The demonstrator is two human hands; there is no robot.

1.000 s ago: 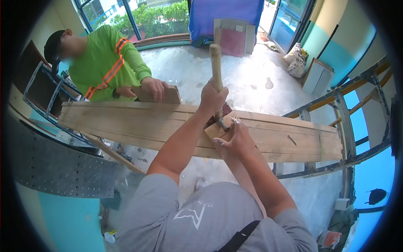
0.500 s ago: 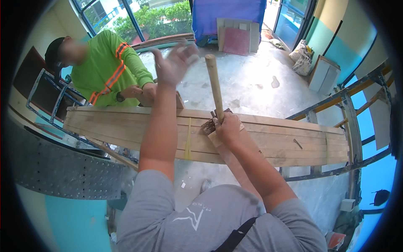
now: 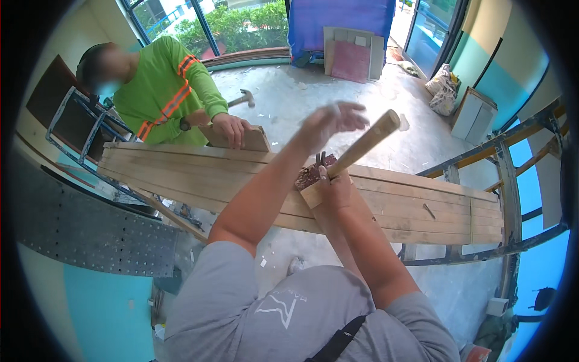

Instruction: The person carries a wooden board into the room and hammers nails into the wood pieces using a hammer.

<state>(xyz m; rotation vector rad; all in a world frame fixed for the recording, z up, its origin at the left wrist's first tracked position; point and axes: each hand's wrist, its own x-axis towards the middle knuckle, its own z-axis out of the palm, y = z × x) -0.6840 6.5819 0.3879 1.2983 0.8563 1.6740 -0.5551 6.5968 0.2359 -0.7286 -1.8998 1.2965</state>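
Observation:
My right hand (image 3: 336, 192) is closed at the lower end of a wooden-handled claw hammer (image 3: 368, 140), whose handle tilts up to the right. Its dark claw prongs show beside my thumb, at a reddish-brown, rough-faced block (image 3: 310, 175). Under my right forearm a narrow board (image 3: 330, 226) runs from that block back toward my body. My left hand (image 3: 332, 123), somewhat blurred, hangs in the air just left of the handle with fingers stretched out, holding nothing visible. Below both hands lie long wooden planks (image 3: 416, 208), side by side.
Across the planks at left, a person in a green shirt (image 3: 172, 90) steadies a wood piece (image 3: 259, 139); another hammer (image 3: 244, 98) is beside them. A loose nail-like piece (image 3: 429, 210) lies on the planks. Metal frames (image 3: 509, 175) stand at right. Sheets (image 3: 353, 57) lean behind.
My left hand has swung right and lower, toward the hammer. The handle has tipped from nearly upright to the right. The other person's hammer has come into view.

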